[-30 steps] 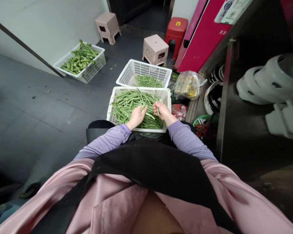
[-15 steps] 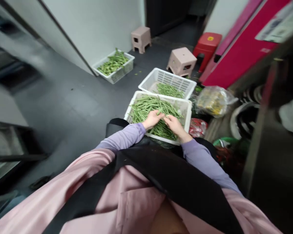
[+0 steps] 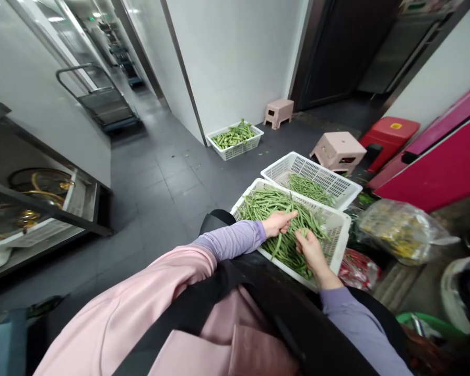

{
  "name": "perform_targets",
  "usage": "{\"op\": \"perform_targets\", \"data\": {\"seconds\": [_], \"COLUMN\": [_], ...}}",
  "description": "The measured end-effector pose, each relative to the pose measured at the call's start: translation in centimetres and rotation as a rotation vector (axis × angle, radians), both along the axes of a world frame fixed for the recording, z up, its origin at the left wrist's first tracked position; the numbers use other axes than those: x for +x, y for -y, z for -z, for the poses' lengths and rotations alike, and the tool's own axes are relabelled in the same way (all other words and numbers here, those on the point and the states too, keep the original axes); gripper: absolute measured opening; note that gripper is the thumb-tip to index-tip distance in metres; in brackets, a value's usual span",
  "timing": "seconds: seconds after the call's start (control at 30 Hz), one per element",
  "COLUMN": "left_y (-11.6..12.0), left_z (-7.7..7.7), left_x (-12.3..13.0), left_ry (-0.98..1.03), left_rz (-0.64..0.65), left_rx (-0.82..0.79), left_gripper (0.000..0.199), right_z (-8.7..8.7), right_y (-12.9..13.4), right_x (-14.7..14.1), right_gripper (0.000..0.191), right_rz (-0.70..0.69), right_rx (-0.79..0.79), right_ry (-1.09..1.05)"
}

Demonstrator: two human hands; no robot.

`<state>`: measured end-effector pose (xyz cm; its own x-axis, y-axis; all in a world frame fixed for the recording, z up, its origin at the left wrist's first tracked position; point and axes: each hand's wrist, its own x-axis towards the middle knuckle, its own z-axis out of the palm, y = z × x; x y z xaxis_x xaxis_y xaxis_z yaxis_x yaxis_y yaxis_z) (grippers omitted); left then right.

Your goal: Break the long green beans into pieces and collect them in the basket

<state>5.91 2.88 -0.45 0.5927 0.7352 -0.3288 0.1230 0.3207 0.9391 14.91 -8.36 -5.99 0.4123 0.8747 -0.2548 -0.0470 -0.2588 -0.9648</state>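
A white plastic basket [image 3: 341,232] heaped with long green beans [image 3: 264,202] rests by my lap. Over the heap, my left hand [image 3: 279,223] is closed, and a green bean [image 3: 276,246] hangs down from beneath its fingers. Just to the right, my right hand [image 3: 310,249] pinches a pale green bit of bean at its fingertips. The two hands are close together but apart. Behind stands a second white basket [image 3: 279,168], which holds a smaller bunch of green beans [image 3: 310,188].
By the wall sits a basket of thicker green pods [image 3: 235,137]. Pink stools [image 3: 339,149] and a red bin [image 3: 391,136] stand beyond the baskets. Plastic bags [image 3: 399,230] lie to the right. A metal shelf [image 3: 82,222] and a trolley [image 3: 105,107] are at left.
The view has swung left, bringing the corridor and shelf into sight. My hands, close together before, have moved slightly apart, the right one lower and nearer to me.
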Motion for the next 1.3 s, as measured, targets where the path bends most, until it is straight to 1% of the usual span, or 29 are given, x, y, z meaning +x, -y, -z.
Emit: {"op": "perform_targets", "data": {"seconds": [0.07, 0.1, 0.13, 0.17, 0.23, 0.3, 0.33, 0.4, 0.47, 0.53, 0.57, 0.63, 0.7, 0.77, 0.87, 0.93, 0.97, 1.0, 1.03, 1.1, 1.13, 1.17, 1.23, 1.27, 1.3], "left_y": [-0.6, -0.9, -1.2, -1.6, -2.2, -2.9, -3.3, -4.4, -5.7, -6.6, -6.8, -6.5, -5.0, -2.7, 0.9, 2.3, 2.5, 2.5, 2.2, 1.5, 1.1, 0.7, 0.1, -0.2, -0.5], "left_z": [-1.1, -1.7, -2.3, -2.8, -3.6, -3.8, -3.7, -3.4, -2.9, -2.5, -2.4, -2.2, -2.0, -1.8, -2.1, -2.9, -3.5, -3.9, -4.3, -4.7, -4.6, -4.3, -3.4, -2.8, -2.2], "left_x": [0.5, 0.9, 1.2, 1.5, 2.1, 2.5, 2.7, 3.2, 3.7, 4.0, 4.1, 3.8, 3.2, 2.5, 1.6, 1.4, 1.4, 1.5, 1.7, 2.4, 2.8, 3.2, 3.9, 4.1, 4.3], "left_ry": [0.067, 0.094, 0.113, 0.119, 0.127, 0.122, 0.124, 0.170, 0.248, 0.280, 0.284, 0.277, 0.263, 0.251, 0.300, 0.358, 0.376, 0.383, 0.380, 0.365, 0.357, 0.350, 0.333, 0.321, 0.300], "left_rz": [-0.046, -0.076, -0.112, -0.145, -0.192, -0.203, -0.213, -0.298, -0.349, -0.383, -0.393, -0.388, -0.339, -0.248, -0.128, -0.089, -0.075, -0.061, -0.048, -0.034, -0.032, -0.036, -0.054, -0.067, -0.081], "left_rx": [-0.131, -0.183, -0.200, -0.197, -0.220, -0.262, -0.281, -0.293, -0.287, -0.279, -0.270, -0.234, -0.178, -0.114, -0.014, 0.025, 0.019, -0.007, -0.052, -0.166, -0.221, -0.268, -0.334, -0.349, -0.347], "left_gripper": [0.042, 0.040, 0.039, 0.039, 0.041, 0.041, 0.039, 0.039, 0.040, 0.041, 0.041, 0.038, 0.036, 0.034, 0.033, 0.034, 0.034, 0.034, 0.035, 0.035, 0.035, 0.035, 0.034, 0.034, 0.032], "right_z": [0.1, 0.0, -0.1, -0.3, -0.9, -1.5, -1.7, -1.9, -1.8, -1.7, -1.6, -1.5, -1.4, -1.3, -1.1, -1.0, -1.0, -1.0, -1.0, -1.3, -1.5, -1.7, -2.2, -2.3, -2.5], "right_y": [0.1, 0.1, 0.2, 0.2, 0.2, 0.1, 0.1, 0.1, -0.1, -0.3, -0.5, -0.9, -1.4, -1.9, -2.4, -2.3, -2.2, -2.0, -1.7, -1.3, -1.1, -0.9, -0.6, -0.6, -0.5], "right_x": [-0.1, -0.3, -0.4, -0.6, -0.8, -0.5, -0.2, 0.7, 1.6, 2.1, 2.2, 2.2, 2.5, 3.1, 5.0, 6.5, 7.2, 7.7, 8.0, 7.8, 7.2, 6.5, 5.0, 4.2, 3.7], "right_gripper": [0.062, 0.066, 0.068, 0.068, 0.066, 0.063, 0.060, 0.054, 0.047, 0.041, 0.039, 0.037, 0.038, 0.037, 0.037, 0.039, 0.040, 0.042, 0.044, 0.048, 0.050, 0.051, 0.049, 0.047, 0.045], "right_rz": [-0.140, -0.219, -0.271, -0.286, -0.238, -0.161, -0.146, -0.170, -0.187, -0.155, -0.106, 0.068, 0.300, 0.497, 0.707, 0.808, 0.819, 0.794, 0.734, 0.541, 0.428, 0.310, 0.071, -0.023, -0.084], "right_rx": [-0.108, -0.146, -0.164, -0.156, -0.087, -0.014, 0.010, 0.010, 0.008, 0.013, 0.026, 0.075, 0.130, 0.153, 0.108, 0.030, -0.023, -0.081, -0.141, -0.230, -0.241, -0.227, -0.140, -0.088, -0.043], "right_ry": [-0.254, -0.335, -0.386, -0.415, -0.442, -0.455, -0.465, -0.510, -0.563, -0.610, -0.628, -0.642, -0.637, -0.630, -0.606, -0.531, -0.473, -0.411, -0.354, -0.310, -0.331, -0.378, -0.508, -0.567, -0.614]}}
